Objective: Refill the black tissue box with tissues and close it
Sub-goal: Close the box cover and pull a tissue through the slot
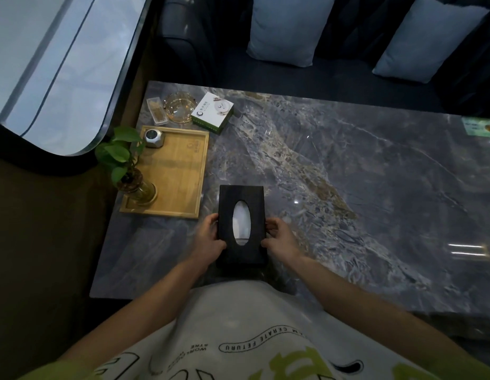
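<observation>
The black tissue box (241, 196) lies on the grey marble table (375, 187), near its front edge, its top facing up. White tissue (241, 223) shows through the oval slot in the top. My left hand (209, 238) grips the box's left side, thumb on the top face. On the other side, my right hand (279, 235) grips the box with curled fingers against its edge. The box's lower sides are hidden by my hands.
A wooden tray (181, 171) sits left of the box, holding a potted plant in a glass vase (137, 187) and a small silver object (154, 137). Behind it are a glass ashtray (179, 106), a clear case (157, 111) and a white-green carton (212, 111). A sofa with cushions (287, 28) lies beyond.
</observation>
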Action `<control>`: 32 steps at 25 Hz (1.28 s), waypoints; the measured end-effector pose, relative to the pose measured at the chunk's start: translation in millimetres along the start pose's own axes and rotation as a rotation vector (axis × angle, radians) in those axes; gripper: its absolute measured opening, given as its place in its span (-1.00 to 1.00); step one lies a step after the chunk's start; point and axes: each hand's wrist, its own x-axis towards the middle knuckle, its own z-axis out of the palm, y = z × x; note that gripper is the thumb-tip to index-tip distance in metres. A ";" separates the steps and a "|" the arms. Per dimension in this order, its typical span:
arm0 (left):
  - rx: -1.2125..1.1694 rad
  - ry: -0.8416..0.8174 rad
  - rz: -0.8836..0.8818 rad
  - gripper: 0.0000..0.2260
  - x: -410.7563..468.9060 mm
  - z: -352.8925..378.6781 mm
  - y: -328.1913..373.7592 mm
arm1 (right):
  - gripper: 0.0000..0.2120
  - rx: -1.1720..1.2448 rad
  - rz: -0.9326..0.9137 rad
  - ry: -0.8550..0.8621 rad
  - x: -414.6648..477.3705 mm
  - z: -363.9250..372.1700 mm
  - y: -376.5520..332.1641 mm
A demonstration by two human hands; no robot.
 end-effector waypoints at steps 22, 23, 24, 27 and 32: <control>0.237 -0.059 -0.042 -0.56 19.7 -19.0 -22.2 | -0.47 -0.941 -0.067 0.129 18.0 51.8 -32.6; 0.255 -0.065 -0.045 -0.57 20.5 -20.8 -22.3 | -0.46 -0.946 -0.055 0.123 18.3 55.4 -34.5; 0.263 -0.073 -0.046 -0.57 21.2 -21.7 -22.0 | -0.46 -0.947 -0.050 0.126 18.4 58.2 -36.0; 0.285 -0.084 -0.038 -0.56 25.4 -24.6 -22.8 | -0.53 -0.961 -0.022 0.155 18.4 65.0 -38.2; 0.325 -0.083 -0.018 -0.54 24.8 -23.4 -24.5 | -0.66 -0.964 -0.004 0.246 22.3 72.2 -30.3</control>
